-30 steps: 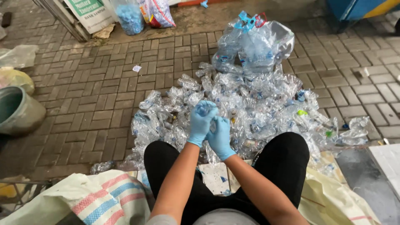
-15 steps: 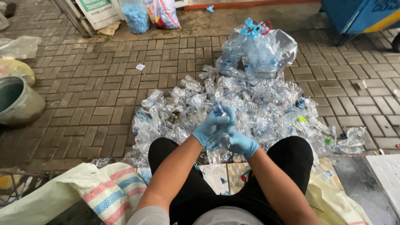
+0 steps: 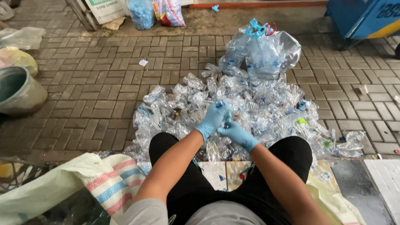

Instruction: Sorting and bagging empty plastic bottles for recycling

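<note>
Fingers: L hand point(image 3: 213, 118) fingers curled tight round clear plastic bottle point(image 3: 225, 121); R hand point(image 3: 236, 132) fingers pinched on same bottle from below, blue gloves both.
Bottle loc: between hands, above knees, over near edge of bottle pile point(image 3: 250, 104).
Pile: crushed clear bottles on brick paving point(image 3: 96, 83).
Behind pile: clear bag of bottles point(image 3: 266, 50).
Left: grey tub point(image 3: 18, 91), striped woven sack point(image 3: 96, 183).

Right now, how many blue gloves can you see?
2: one on the left hand, one on the right hand, both together over the plastic bottle pile.
</note>
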